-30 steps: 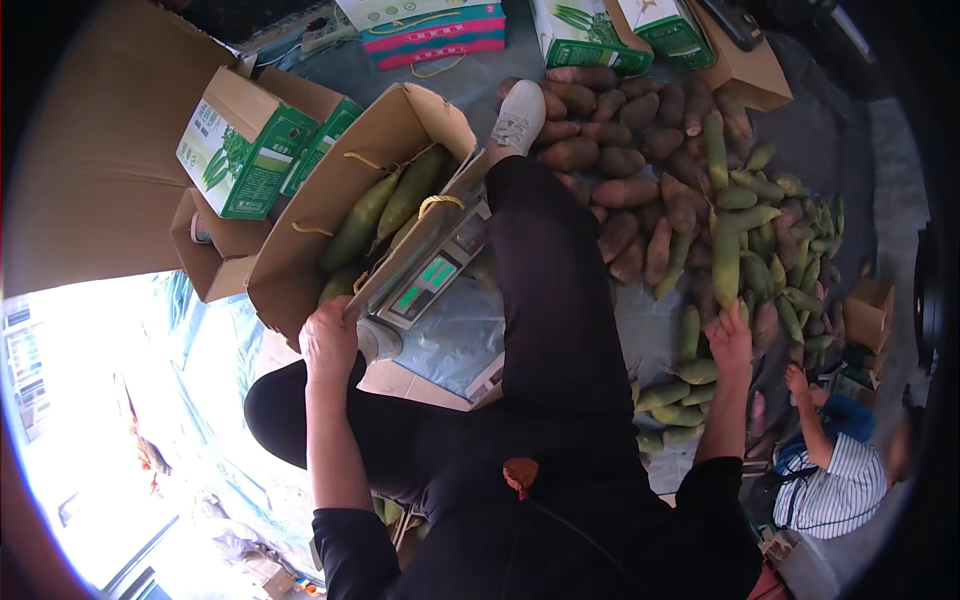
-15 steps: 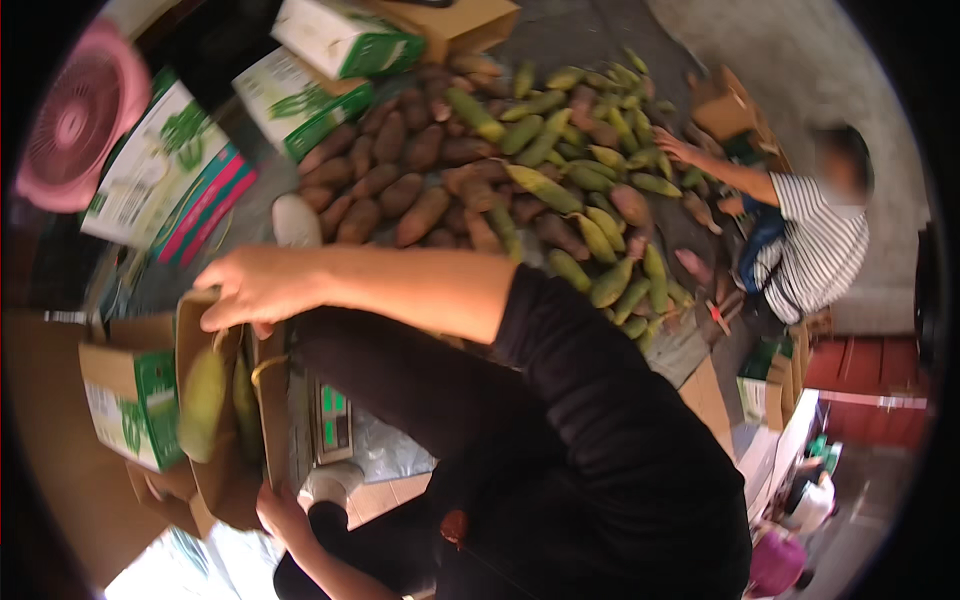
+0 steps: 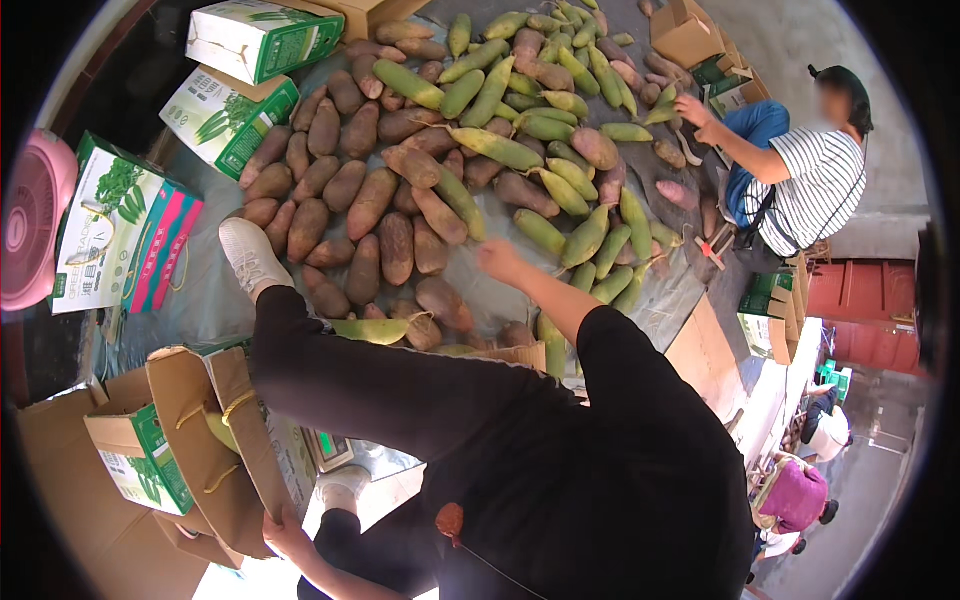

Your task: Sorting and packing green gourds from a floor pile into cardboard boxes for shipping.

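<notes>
My left hand (image 3: 285, 537) grips the edge of an open cardboard box (image 3: 185, 385) with yellow rope handles. Part of a green radish (image 3: 221, 431) shows inside it. Above the heap, my right hand (image 3: 494, 259) is stretched out, smeared by motion, its fingers unclear. It is nearest to a long green radish (image 3: 460, 203) and a reddish-brown root vegetable (image 3: 438, 216). Green radishes (image 3: 541, 233) spread to the right of the heap, and reddish-brown roots (image 3: 372, 203) lie mostly to the left.
A scale (image 3: 330, 450) stands beside the box, near my shoe (image 3: 343, 483). Printed cartons (image 3: 225, 118) and a pink fan (image 3: 38, 220) are at the left. A co-worker in a striped shirt (image 3: 810, 180) sits at the right, one hand at the heap. More people work farther off.
My right hand has left the box and moved right to the heap. The pale green radish hanging at the box opening is now mostly hidden inside. My left hand stays on the box.
</notes>
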`<state>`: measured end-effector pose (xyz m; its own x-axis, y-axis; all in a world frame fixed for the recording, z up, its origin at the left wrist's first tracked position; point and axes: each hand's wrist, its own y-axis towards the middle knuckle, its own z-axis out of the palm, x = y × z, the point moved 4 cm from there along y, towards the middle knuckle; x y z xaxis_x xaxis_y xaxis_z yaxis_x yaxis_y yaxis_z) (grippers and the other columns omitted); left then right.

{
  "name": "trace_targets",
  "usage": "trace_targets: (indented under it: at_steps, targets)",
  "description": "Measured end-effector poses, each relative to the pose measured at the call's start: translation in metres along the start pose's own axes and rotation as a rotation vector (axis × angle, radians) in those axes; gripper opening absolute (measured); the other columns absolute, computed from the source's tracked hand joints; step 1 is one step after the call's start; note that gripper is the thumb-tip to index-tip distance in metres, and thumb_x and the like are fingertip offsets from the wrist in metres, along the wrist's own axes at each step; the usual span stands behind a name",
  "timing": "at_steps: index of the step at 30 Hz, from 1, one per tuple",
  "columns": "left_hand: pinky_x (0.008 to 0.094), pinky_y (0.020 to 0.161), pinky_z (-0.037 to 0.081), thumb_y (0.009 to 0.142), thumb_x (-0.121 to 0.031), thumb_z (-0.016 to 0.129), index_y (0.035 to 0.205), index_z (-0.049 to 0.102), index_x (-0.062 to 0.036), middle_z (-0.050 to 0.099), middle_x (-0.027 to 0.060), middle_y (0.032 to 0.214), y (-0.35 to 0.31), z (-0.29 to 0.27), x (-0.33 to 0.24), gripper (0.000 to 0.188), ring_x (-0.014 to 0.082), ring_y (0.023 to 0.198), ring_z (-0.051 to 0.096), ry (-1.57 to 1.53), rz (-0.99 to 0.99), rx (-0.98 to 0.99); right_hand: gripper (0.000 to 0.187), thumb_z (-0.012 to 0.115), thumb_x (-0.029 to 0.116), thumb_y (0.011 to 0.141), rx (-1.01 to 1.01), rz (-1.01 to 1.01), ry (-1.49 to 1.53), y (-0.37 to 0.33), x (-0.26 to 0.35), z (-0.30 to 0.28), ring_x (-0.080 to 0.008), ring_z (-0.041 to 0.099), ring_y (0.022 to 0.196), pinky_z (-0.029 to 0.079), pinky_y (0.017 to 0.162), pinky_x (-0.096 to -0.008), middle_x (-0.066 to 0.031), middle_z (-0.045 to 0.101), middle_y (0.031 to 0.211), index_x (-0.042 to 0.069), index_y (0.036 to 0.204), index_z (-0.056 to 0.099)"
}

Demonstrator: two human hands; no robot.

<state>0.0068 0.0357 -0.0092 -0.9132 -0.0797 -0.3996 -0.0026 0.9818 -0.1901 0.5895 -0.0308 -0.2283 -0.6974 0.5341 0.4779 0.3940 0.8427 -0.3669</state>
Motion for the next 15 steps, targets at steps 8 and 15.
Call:
trace_targets:
  at_steps: [8, 15]
  targets:
    - [0.0392, 0.069, 0.047, 0.076, -0.008, 0.056, 0.097, 0.06, 0.0075, 0.063, 0.0203, 0.082, -0.002, 0.0, 0.008, 0.027, 0.0312, 0.074, 0.062, 0.107, -0.05, -0.031, 0.024, 0.05, 0.021, 0.074, 0.401, 0.248, -0.096, -0.077, -0.071, 0.06, -0.0332, 0.063, 0.076, 0.05, 0.071, -0.0405, -0.0182, 0.063, 0.076, 0.001, 0.077, 0.065]
    - [0.0386, 0.07, 0.047, 0.076, -0.009, 0.057, 0.098, 0.06, 0.0072, 0.064, 0.0195, 0.082, -0.002, 0.001, -0.001, 0.027, 0.0292, 0.075, 0.062, 0.031, -0.09, -0.029, 0.023, 0.054, 0.023, 0.074, 0.368, 0.284, -0.01, -0.081, -0.05, 0.061, -0.0315, 0.064, 0.077, 0.049, 0.071, -0.0405, -0.0166, 0.064, 0.076, 0.004, 0.083, 0.065]
